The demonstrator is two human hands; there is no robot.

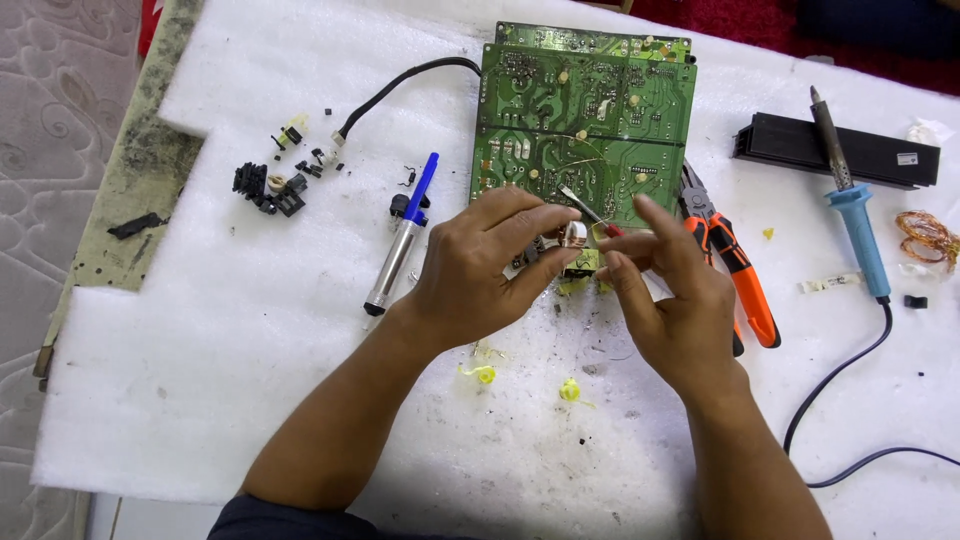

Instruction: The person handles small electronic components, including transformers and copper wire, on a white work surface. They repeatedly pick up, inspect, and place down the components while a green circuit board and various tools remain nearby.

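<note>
Two bare hands meet at the middle of the desk, which is covered by a white foam sheet. The left hand has its fingers closed around a small transformer with a pale wound core and yellow tape at its base, held just above the foam and just below the near edge of the green circuit board. The right hand has thumb and forefinger pinched together on a slim red-handled screwdriver, whose tip rests at the top of the transformer.

Nearby items, as found:
- a blue-tipped desoldering pump, left of the hands, lying free;
- orange-handled pliers, just right of the right hand;
- a blue soldering iron with its cord trailing off, further right;
- a black heat sink behind the iron;
- small black parts in a loose pile at far left;
- scraps of yellow tape on the foam near the wrists.

Assessment: prying goes best with the part gripped low and steady, the tip worked shallowly under the tape or core edge (not into the winding), and force directed away from the holding fingers. The iron, if hot, lies well apart from both hands.
</note>
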